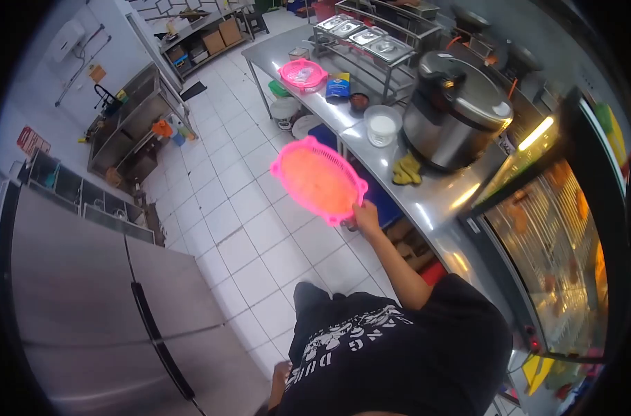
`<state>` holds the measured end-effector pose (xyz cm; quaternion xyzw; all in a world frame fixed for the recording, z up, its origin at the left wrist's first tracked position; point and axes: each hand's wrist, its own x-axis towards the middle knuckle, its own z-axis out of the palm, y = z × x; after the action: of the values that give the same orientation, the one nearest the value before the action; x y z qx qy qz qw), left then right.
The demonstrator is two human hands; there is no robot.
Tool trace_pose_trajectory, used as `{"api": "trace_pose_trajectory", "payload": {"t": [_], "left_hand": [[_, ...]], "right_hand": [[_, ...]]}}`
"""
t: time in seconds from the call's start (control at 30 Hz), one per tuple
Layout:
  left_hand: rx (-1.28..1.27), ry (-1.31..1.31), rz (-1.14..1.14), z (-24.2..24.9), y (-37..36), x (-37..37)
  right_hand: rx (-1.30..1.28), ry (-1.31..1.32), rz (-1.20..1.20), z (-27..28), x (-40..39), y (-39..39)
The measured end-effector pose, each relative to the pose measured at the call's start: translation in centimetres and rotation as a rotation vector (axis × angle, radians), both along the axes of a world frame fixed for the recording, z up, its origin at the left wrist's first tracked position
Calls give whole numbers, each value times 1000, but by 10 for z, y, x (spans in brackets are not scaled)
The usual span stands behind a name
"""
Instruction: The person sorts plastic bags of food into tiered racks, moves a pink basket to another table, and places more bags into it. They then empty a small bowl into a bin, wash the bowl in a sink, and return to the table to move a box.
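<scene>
A pink plastic basket with a perforated rim is held out over the tiled floor, beside the steel counter. My right hand grips its near right edge, fingers closed round the rim. An orange tone fills the basket's inside; whether it holds anything is not clear. Low at my side, partly covered by the black shirt, my left hand hangs near the fridge, its fingers hidden. On the counter sits another pink basket, with a blue packet to its right.
The steel counter runs along the right, bearing a large cooker, a white tub, yellow gloves and a lit glass cabinet. A steel fridge stands left, a sink further back.
</scene>
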<state>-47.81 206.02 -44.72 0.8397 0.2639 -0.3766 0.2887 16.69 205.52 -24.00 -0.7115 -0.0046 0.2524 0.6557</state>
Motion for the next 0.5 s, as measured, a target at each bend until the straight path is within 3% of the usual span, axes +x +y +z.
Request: {"api": "trace_pose_trajectory", "payload": {"t": [0.07, 0.17, 0.27, 0.33, 0.37, 0.43, 0.47, 0.5], "left_hand": [[-139, 31, 416, 5, 36, -15], [-148, 24, 558, -1, 144, 8], [-24, -151, 239, -25, 300, 79], [158, -490, -80, -24, 417, 152], [30, -104, 99, -34, 476, 189], [-40, -448, 684, 7, 561, 283], [-56, -433, 861, 32, 605, 345], [123, -527, 699, 24, 656, 392]], "right_hand": [[80, -53, -101, 9, 44, 72], [156, -38, -239, 21, 111, 164], [161, 39, -450, 27, 168, 238], [154, 77, -537, 27, 212, 276], [155, 40, -600, 34, 227, 291], [195, 10, -694, 18, 280, 327], [207, 9, -715, 16, 308, 343], [196, -24, -747, 12, 332, 358]]}}
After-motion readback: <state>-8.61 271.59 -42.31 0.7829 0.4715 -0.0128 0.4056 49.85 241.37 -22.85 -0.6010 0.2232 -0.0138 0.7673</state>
